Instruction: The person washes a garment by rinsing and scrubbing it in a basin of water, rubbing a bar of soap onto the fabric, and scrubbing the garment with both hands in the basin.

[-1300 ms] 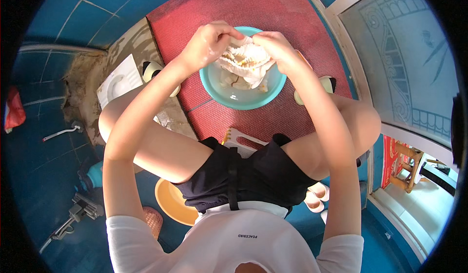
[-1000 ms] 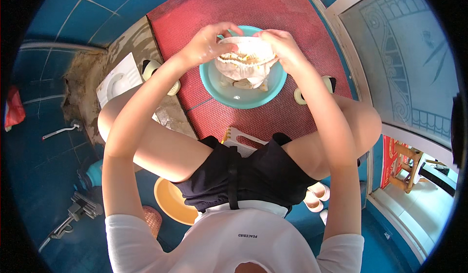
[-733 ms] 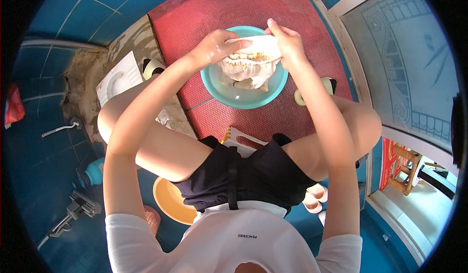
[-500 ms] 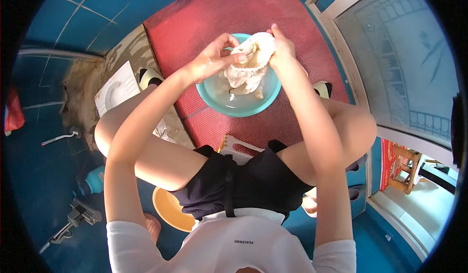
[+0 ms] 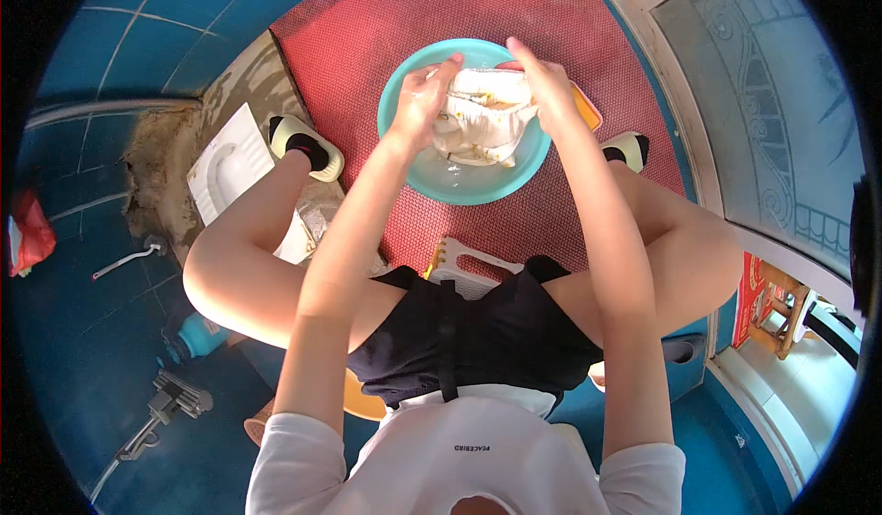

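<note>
Above the turquoise basin (image 5: 464, 194) on the red mat (image 5: 317, 60), you hold a white cloth (image 5: 482, 129) stretched between your two hands. Your left hand (image 5: 424, 109) has its grip closed around the left edge; your right hand (image 5: 552, 95) grasps the right edge, its thumb pointing up. The cloth looks soft and crumpled, with a gathered, frilled band across its upper part, small yellowish specks and a few dark marks lower down. Its bottom hangs in loose folds within the basin's rim.
</note>
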`<control>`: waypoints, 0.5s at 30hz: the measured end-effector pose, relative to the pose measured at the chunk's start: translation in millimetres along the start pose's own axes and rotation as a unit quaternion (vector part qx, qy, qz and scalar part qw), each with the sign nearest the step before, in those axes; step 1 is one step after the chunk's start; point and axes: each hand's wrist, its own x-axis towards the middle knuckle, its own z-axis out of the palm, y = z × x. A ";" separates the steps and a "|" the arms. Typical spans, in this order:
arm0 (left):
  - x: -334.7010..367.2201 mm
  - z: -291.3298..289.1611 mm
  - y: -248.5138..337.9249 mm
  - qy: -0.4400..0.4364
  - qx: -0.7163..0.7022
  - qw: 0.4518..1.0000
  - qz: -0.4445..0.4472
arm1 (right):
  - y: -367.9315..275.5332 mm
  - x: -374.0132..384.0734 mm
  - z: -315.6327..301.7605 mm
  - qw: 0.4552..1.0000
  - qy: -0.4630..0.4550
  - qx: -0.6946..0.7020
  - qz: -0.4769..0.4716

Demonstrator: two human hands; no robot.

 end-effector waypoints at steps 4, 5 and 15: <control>12.5 2.9 -15.9 0.097 -0.155 0.983 0.010 | 26.0 -1.8 1.9 0.980 -0.105 0.169 0.010; 15.4 1.2 -22.2 0.110 -0.163 0.980 0.028 | 32.4 -5.3 1.3 0.974 -0.140 0.172 0.036; 29.4 5.8 -41.9 0.184 -0.120 0.972 0.087 | 53.9 -36.5 69.7 0.943 0.166 -0.034 -0.287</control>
